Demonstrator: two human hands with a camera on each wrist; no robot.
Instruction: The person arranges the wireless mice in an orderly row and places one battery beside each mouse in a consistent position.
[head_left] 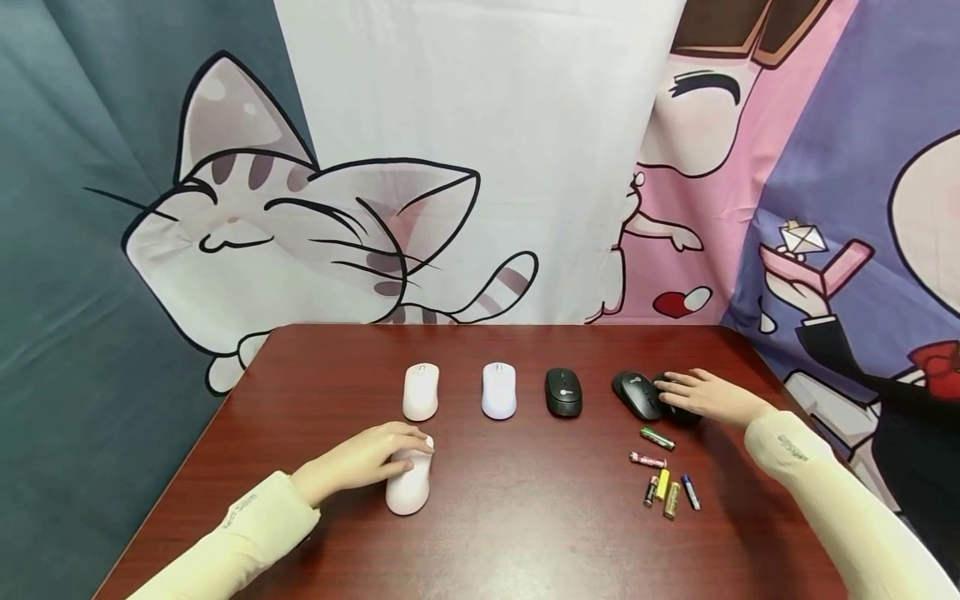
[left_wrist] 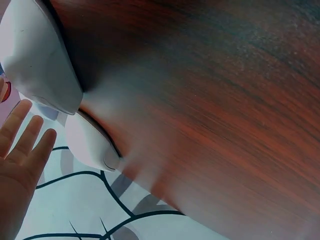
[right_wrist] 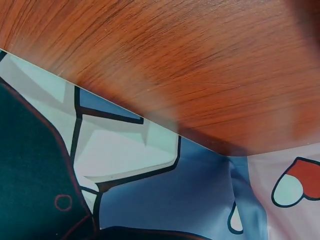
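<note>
In the head view, my left hand [head_left: 371, 457] is over a white computer mouse [head_left: 408, 492] at the front left, thumb by its side and fingers across its far end. The left wrist view has those fingers [left_wrist: 25, 140] stretched out beside the pale mouse [left_wrist: 37, 60]. Over at the right, my right hand [head_left: 712, 400] lies on a black mouse [head_left: 684, 414], fingers spread across it and covering most of it. Another black mouse [head_left: 637, 395] sits right beside those fingertips. The right wrist view has no hand in it.
Along the back of the brown table [head_left: 525, 517] stand two white mice [head_left: 421, 392] [head_left: 498, 390] and a black mouse [head_left: 564, 392]. Several small batteries, among them a green battery [head_left: 657, 438] and a pink battery [head_left: 648, 460], lie front right. A cartoon curtain [head_left: 480, 100] hangs behind.
</note>
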